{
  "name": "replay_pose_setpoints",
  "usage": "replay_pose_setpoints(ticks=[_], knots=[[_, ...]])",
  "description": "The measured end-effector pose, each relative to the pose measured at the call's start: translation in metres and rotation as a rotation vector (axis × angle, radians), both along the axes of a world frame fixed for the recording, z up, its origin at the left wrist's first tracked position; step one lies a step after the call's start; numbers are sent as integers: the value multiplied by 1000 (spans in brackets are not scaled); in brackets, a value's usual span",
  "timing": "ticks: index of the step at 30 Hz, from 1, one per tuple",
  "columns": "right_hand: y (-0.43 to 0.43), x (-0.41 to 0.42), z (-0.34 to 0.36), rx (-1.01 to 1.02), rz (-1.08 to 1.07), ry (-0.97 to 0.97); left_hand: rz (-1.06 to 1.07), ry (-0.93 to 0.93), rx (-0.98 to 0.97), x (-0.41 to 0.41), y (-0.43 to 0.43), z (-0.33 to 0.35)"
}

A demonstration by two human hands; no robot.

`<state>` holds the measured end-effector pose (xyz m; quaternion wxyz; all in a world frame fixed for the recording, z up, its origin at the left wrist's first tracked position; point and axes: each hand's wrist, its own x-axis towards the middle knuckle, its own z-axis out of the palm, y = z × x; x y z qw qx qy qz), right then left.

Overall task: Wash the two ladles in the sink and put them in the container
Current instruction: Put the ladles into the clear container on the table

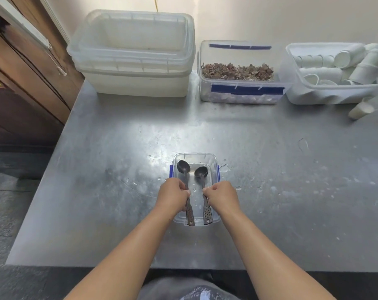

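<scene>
The small clear container [215, 216], fitted with blue side clips, stands on the wet metal table [292, 191], near its front edge. Two dark ladles lie lengthwise over it, side by side and apart: the left ladle [184, 167] and the right ladle [201, 172] both have their bowls at the far end, inside the walls, and their perforated handle ends over the near rim. The left hand [172, 197] grasps the left ladle at mid-handle, fingers curled round it; the right hand [221, 198] grasps the right ladle the same way. Whether the bowls touch the container floor cannot be told. Along the far edge stand three items: stacked translucent tubs [136, 61], a clip-lock box [237, 92] holding brown dried material, and a bin [326, 98] of white cups, with one cup [361, 109] lying beside it.
</scene>
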<state>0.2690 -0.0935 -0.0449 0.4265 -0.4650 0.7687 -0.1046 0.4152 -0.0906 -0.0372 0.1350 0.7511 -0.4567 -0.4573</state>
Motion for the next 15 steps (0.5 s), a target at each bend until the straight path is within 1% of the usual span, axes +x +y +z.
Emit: replay_pose_setpoints(ticks=[3, 8, 15], knots=[[0, 1, 2, 35, -22, -2, -69, -74, -4, -3, -1, 0], [0, 3, 7, 59, -8, 17, -204, -279, -25, -7, -2, 0], [0, 4, 4, 29, 15, 9, -241, -353, -31, -10, -3, -4]])
